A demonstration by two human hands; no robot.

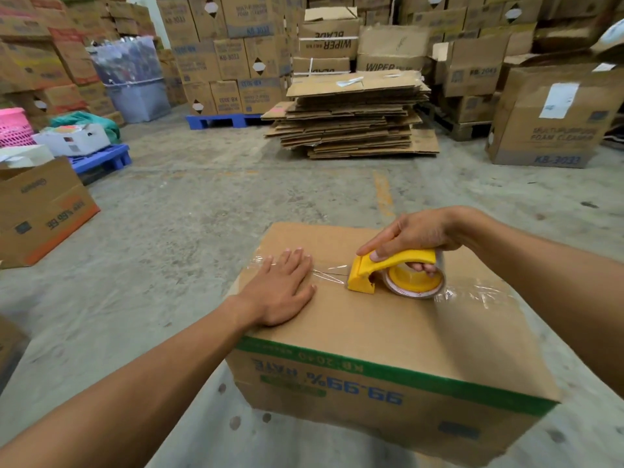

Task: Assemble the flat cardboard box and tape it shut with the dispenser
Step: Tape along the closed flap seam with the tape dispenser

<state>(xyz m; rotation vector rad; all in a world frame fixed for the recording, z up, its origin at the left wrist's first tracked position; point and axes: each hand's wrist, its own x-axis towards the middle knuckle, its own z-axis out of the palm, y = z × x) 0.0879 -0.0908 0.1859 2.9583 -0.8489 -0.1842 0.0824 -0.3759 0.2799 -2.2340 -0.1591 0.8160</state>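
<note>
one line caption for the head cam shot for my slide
Left hand flat on the cardboard box, right hand holding a yellow tape dispenser on its top seam.

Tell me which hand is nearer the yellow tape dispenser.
Right. The right hand grips the yellow tape dispenser; the left hand lies flat on the box, apart to its left.

yellow dispenser (388, 268), brown box (388, 336) with green stripe, blue print

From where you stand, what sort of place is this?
Most likely a warehouse or packing area: stacked printed cartons line the back, flattened cardboard is piled on the concrete floor, and blue pallets sit beneath the goods.
</note>
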